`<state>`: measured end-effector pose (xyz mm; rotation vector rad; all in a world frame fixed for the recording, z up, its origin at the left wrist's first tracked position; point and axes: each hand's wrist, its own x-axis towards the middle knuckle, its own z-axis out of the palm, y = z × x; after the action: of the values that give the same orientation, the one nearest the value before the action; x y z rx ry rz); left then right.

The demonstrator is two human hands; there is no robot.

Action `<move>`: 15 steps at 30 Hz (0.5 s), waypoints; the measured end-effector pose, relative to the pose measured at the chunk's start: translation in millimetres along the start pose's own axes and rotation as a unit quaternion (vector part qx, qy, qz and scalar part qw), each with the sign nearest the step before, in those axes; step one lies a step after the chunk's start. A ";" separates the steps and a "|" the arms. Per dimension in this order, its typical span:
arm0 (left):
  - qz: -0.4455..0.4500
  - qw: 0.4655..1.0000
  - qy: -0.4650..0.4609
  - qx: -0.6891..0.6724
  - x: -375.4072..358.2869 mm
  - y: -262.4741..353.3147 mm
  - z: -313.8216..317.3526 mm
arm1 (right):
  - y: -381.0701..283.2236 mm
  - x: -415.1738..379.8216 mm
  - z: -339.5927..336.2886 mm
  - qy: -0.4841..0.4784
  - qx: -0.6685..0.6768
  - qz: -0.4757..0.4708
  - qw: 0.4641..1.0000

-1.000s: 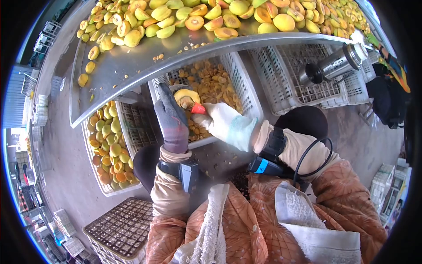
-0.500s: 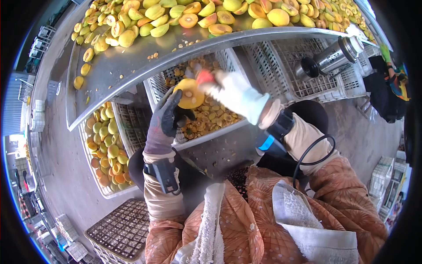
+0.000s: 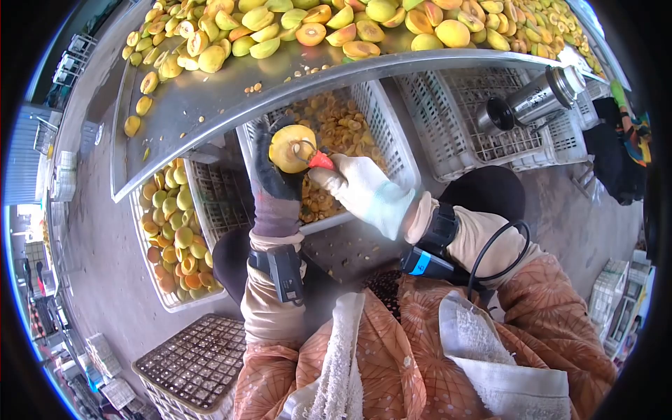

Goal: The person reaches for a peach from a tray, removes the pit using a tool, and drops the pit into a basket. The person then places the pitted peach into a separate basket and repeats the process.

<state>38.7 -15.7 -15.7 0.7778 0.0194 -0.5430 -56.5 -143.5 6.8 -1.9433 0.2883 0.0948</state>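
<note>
A yellow fruit half (image 3: 291, 148), cut face up, rests in my left hand (image 3: 273, 178), which wears a dark-coated glove with its fingers curled round the fruit. My right hand (image 3: 357, 189), in a white glove, is closed on a small tool with a red handle (image 3: 321, 161). The tool's thin curved metal end touches the fruit's cut face around the middle. Both hands are above a white crate (image 3: 392, 133) that holds many small fruit pieces (image 3: 343, 129).
A metal tray table (image 3: 189, 105) heaped with fruit halves (image 3: 266, 31) spans the top. At the left is a crate of fruit halves (image 3: 175, 231), with a brown basket (image 3: 192, 360) below. White crates (image 3: 490, 133) and a steel flask (image 3: 539, 98) are at the right.
My right hand has moved down and left, bringing the red-handled tool against the fruit. The fruit half has shifted slightly left in my left hand and is tilted differently.
</note>
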 end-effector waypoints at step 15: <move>0.239 0.855 0.076 0.454 -9.9 -24.8 -11.7 | -11.0 6.1 7.4 -0.151 0.112 0.096 0.977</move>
<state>20.5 -17.8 -38.3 1.6938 -0.3011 0.0313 -47.4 -133.7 12.7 -1.6451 0.2703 0.4619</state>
